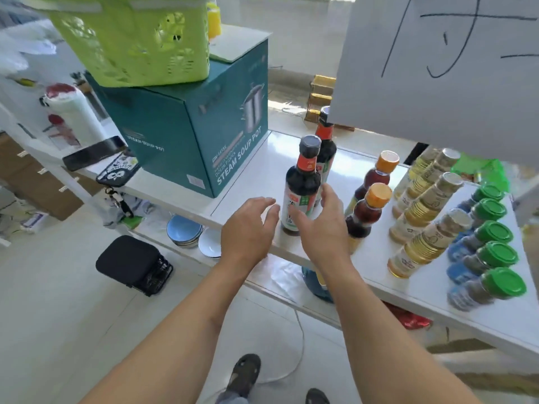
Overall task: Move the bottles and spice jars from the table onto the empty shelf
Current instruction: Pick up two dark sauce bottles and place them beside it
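Bare forearms reach forward; left hand (250, 225) spread, fingers relaxed, just left of near dark glass bottle (300, 185). Right hand (320, 225) open, fingers loosely curved against that bottle's right side, contact unclear. Second dark bottle (325, 147) stands behind. Glossy white tabletop (256, 173) carries amber orange-capped bottles (370, 205), ribbed gold-lidded jars (420, 228), green-lidded spice jars (490, 258). Teal cardboard box (189, 126) at left.

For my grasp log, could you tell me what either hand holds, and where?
Nothing is held: left hand and right hand flank the near dark bottle, fingers open.
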